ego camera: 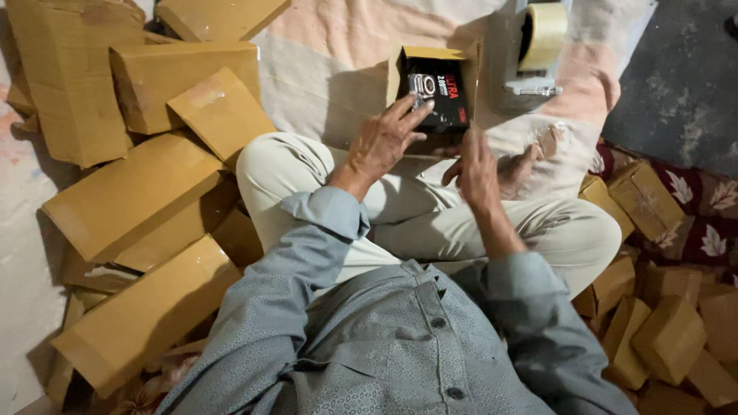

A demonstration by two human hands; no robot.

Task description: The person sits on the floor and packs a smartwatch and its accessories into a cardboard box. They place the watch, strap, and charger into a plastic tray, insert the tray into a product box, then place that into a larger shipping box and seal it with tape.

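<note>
Dim warm indoor light, from above-left. Soft shadows right of brown cartons [131, 192]. Mild glare on tape roll [544, 32] beyond cartons. Slight motion blur, edges bowed.

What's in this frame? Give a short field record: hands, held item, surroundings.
left hand: fingers on the front of a small black printed box in an open brown cardboard carton
right hand: below the carton, bent fingers; whether it holds anything cannot be told
posture: seated cross-legged on a pale peach-and-white cloth
ahead right: grey tape dispenser with a roll of clear tape
left side: pile of flat brown cardboard boxes
right side: heap of small brown cardboard boxes
</note>
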